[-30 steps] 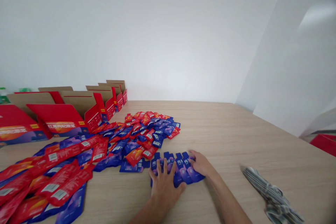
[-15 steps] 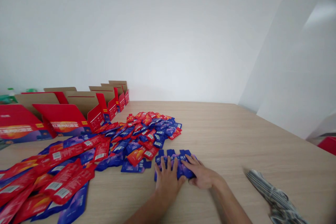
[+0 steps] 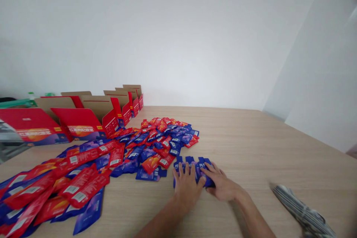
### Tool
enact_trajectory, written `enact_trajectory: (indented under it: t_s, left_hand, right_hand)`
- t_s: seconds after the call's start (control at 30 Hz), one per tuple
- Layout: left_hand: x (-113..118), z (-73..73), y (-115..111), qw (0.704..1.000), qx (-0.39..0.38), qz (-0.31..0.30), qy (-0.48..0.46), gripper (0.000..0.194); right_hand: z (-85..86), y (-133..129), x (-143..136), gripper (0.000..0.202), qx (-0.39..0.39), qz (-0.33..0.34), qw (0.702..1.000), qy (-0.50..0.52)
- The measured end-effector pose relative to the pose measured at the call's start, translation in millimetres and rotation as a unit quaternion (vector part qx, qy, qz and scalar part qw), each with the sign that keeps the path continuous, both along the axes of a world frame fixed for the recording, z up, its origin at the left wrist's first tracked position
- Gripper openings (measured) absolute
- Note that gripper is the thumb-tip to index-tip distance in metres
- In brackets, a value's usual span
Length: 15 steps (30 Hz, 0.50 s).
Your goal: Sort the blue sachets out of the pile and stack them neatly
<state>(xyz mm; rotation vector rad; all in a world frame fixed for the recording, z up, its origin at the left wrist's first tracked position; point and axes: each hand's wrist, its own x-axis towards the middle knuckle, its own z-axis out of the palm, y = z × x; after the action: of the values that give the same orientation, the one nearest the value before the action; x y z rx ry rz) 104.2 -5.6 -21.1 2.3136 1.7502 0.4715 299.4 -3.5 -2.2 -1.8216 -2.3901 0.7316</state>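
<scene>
Several blue pouches with short spouted tabs lie side by side on the table, partly covered by my hands. My left hand rests palm down with its fingers spread over the left and middle pouches. On the rightmost pouch lies my right hand, its fingers stretched flat and its thumb near the pouch's lower edge. Just to the left, another blue pouch lies partly under a red one. A big loose heap of red and blue pouches spreads from there to the left.
Open red cartons with brown inner flaps stand in a row at the left. At the right on the wooden table lies a grey-and-white striped bundle, blurred. A white wall rises behind the table. Green items show behind the cartons.
The whole view has shifted, so everything appears farther right, with more of the left side showing. Both hands stay flat on the blue pouches in nearly the same pose.
</scene>
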Motion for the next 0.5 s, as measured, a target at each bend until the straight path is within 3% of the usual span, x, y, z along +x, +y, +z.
enact_trajectory:
  t_s: [0.1, 0.2, 0.37, 0.5]
  left_hand:
    - [-12.8, 16.8, 21.9, 0.997, 0.067, 0.021, -0.028, 0.049]
    - [-29.8, 26.7, 55.9, 0.997, 0.072, 0.034, -0.009, 0.037]
    - [-54.6, 17.5, 105.9, 0.998, 0.059, 0.024, 0.004, 0.032]
    - [-67.4, 6.2, 120.3, 0.998, 0.066, -0.004, -0.012, 0.027]
  right_hand:
    - [1.7, 2.2, -6.4, 0.088, 0.041, 0.014, 0.999, 0.023]
    - [1.6, 5.2, -20.3, 0.085, 0.110, -0.012, 0.993, 0.049]
    - [0.3, 7.4, -38.9, 0.067, 0.188, -0.051, 0.977, 0.082]
    - [-2.1, 9.6, -40.3, 0.060, 0.210, -0.070, 0.970, 0.102]
